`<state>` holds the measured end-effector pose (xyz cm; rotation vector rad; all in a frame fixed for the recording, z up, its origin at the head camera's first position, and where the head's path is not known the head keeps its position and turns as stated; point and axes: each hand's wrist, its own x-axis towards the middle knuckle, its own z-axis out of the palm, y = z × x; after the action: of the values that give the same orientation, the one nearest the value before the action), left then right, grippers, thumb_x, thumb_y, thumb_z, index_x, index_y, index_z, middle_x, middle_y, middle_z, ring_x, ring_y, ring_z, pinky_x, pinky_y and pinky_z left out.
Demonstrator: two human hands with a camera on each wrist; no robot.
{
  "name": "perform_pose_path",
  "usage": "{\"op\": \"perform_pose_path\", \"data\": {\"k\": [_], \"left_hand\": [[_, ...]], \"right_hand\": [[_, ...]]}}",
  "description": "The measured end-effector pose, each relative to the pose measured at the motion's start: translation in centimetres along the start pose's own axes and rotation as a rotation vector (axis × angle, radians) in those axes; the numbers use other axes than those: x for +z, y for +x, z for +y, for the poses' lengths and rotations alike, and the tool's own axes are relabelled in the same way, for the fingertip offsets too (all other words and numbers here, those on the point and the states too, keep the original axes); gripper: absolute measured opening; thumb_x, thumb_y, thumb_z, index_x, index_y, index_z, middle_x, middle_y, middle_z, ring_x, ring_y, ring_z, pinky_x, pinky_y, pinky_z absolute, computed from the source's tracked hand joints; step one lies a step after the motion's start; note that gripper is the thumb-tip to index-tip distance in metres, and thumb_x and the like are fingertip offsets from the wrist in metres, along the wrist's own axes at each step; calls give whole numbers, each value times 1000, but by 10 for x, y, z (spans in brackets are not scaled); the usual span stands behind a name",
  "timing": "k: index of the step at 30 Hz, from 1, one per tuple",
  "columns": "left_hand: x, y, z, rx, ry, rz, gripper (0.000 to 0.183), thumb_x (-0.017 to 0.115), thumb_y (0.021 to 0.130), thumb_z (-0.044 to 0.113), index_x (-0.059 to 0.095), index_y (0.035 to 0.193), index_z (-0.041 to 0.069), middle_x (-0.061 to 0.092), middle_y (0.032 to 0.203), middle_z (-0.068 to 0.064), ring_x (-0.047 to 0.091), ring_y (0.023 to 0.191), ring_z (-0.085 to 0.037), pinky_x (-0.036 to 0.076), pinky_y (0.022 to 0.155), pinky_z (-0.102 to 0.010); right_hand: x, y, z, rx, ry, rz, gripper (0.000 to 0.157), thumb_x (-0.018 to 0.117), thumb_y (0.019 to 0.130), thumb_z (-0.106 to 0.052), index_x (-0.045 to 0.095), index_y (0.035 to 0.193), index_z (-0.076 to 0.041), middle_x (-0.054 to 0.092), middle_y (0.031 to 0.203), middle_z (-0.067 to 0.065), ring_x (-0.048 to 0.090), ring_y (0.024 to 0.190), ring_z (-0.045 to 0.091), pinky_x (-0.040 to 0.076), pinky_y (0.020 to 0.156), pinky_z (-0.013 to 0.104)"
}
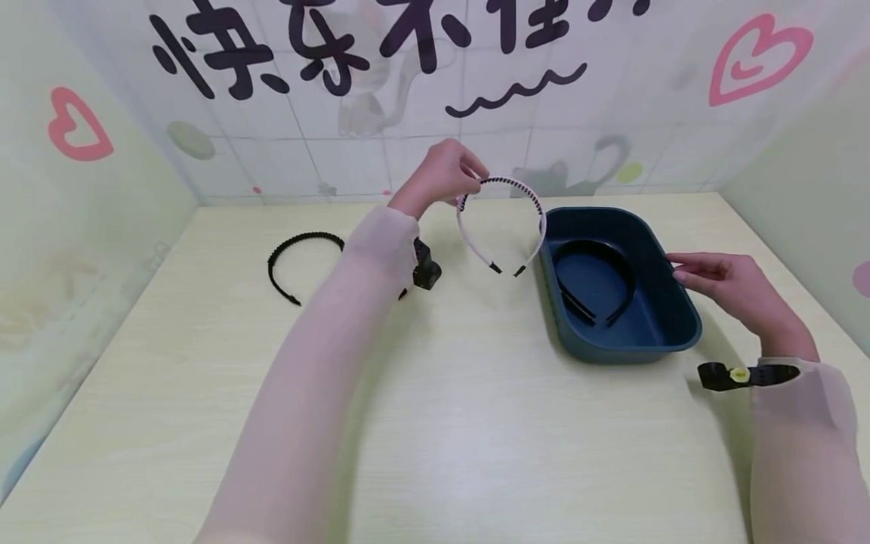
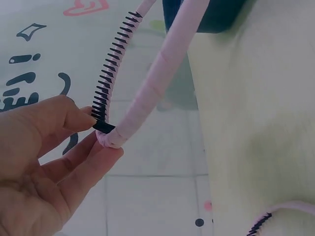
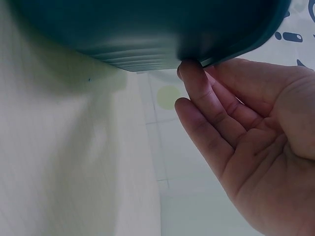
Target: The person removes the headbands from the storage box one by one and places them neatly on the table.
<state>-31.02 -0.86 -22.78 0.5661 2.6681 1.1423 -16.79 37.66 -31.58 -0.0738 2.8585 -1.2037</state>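
You wear pale pink, slightly sheer long sleeves on both arms, each ending in a soft cuff at the wrist. Your left hand [image 1: 443, 175] and right hand [image 1: 726, 283] are bare, with no rings or gloves showing. A small black camera mount [image 1: 424, 268] sits strapped under your left wrist, boxy in shape. On your right wrist a flat black bracket [image 1: 746, 375] sticks out sideways from the cuff, with a small yellowish round knob on it. Your nails are short and unpainted in the wrist views.
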Motion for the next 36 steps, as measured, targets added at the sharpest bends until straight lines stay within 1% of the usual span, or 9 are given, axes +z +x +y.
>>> {"op": "perform_pose_path", "data": {"k": [7, 14, 17, 18, 21, 25, 29, 32, 36], "left_hand": [[-3, -1, -28, -32, -13, -13, 32, 54, 82, -1, 66, 111, 4, 64, 108, -12, 60, 92, -21, 53, 61, -24], [-1, -1, -53, -100, -16, -32, 32, 55, 83, -1, 66, 113, 4, 63, 109, -11, 60, 90, -23, 50, 82, -38], [3, -1, -63, -112, -28, -47, 32, 54, 84, -1, 65, 114, 3, 62, 113, -11, 60, 92, -24, 50, 80, -35], [5, -1, -66, -115, -41, -56, 32, 54, 84, -1, 64, 114, 3, 61, 115, -11, 59, 93, -23, 53, 70, -30], [9, 0, -75, -120, -58, -72, 31, 54, 85, -1, 64, 114, 2, 60, 115, -13, 59, 93, -23, 53, 67, -28], [14, 1, -84, -116, -53, -77, 29, 55, 86, 0, 65, 112, 2, 61, 111, -14, 58, 81, -20, 53, 66, -30], [18, 2, -90, -105, -34, -75, 27, 55, 86, 1, 66, 110, 2, 57, 118, -12, 57, 68, -18, 53, 62, -29], [21, 3, -93, -119, -48, -81, 27, 55, 85, -1, 66, 110, 2, 49, 130, -10, 57, 65, -18, 53, 62, -29], [24, 5, -95, -134, -70, -84, 28, 56, 84, -3, 66, 109, 2, 51, 129, -12, 57, 63, -18, 53, 63, -31]], "right_hand": [[0, 0, 0, 2, -7, 6, 52, 56, 90, -35, 50, 130, -3, 57, 92, -30, 52, 86, -14, 36, 71, 4], [-1, 1, -1, 3, -3, 11, 52, 57, 90, -35, 50, 130, -2, 58, 92, -30, 53, 86, -14, 36, 71, 4], [0, 2, -1, 1, -1, 13, 52, 57, 90, -35, 50, 130, -2, 58, 91, -30, 53, 86, -12, 36, 71, 4], [0, 2, -1, -1, 1, 14, 52, 57, 90, -35, 51, 130, -2, 58, 92, -30, 54, 87, -12, 36, 71, 4], [1, 2, -1, -4, 4, 16, 51, 57, 90, -34, 51, 129, -2, 59, 92, -29, 54, 87, -10, 36, 72, 4], [2, 2, 0, -1, 3, 12, 51, 57, 90, -35, 51, 130, -3, 58, 92, -29, 54, 88, -11, 36, 72, 4], [1, 2, 1, 3, -1, 11, 52, 57, 90, -35, 50, 130, -4, 58, 92, -30, 53, 87, -12, 36, 72, 4], [1, 2, 2, 1, 0, 14, 51, 57, 90, -34, 50, 130, -4, 58, 93, -30, 54, 89, -10, 36, 72, 5], [2, 2, 4, -1, 12, 17, 49, 57, 90, -32, 51, 130, -5, 58, 94, -29, 56, 91, -7, 36, 73, 5]]}}
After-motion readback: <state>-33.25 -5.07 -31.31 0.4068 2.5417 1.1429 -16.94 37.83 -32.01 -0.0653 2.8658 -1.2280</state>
